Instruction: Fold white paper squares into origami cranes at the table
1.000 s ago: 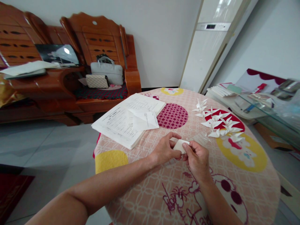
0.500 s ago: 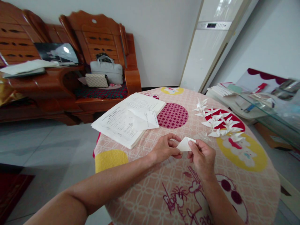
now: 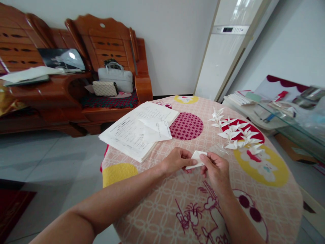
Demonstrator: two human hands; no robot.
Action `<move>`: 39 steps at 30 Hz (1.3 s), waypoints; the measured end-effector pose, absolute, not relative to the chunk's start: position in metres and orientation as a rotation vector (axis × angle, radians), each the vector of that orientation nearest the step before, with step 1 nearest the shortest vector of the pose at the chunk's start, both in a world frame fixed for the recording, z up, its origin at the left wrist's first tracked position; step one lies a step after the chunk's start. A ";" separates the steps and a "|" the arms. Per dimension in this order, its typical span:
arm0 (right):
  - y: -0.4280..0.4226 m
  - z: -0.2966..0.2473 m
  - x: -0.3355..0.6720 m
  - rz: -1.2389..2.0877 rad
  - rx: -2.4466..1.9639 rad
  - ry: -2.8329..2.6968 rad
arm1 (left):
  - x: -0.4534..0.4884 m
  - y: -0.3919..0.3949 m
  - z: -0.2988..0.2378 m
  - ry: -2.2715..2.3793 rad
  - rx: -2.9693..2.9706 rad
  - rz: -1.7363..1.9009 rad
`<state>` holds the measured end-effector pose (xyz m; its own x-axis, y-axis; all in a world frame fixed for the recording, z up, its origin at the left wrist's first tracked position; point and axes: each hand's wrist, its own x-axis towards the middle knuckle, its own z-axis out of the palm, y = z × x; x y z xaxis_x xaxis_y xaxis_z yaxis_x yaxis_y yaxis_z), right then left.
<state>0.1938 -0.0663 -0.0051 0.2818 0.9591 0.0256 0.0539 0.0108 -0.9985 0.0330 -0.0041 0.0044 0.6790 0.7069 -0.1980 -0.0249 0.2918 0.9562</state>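
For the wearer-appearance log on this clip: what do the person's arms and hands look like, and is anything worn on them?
Both arms are bare as far as the picture shows: no sleeve on the left forearm or the right forearm. The left hand and the right hand have no gloves, and no watch, bracelet or ring is visible.

White walls (image 3: 177, 40); grey tiled floor (image 3: 50, 159); carved wooden bench (image 3: 106, 44); tall white air conditioner (image 3: 223, 57).
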 end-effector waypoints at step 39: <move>-0.065 -0.006 0.186 1.135 -1.301 -1.069 | 0.032 -0.003 0.001 0.805 1.483 1.049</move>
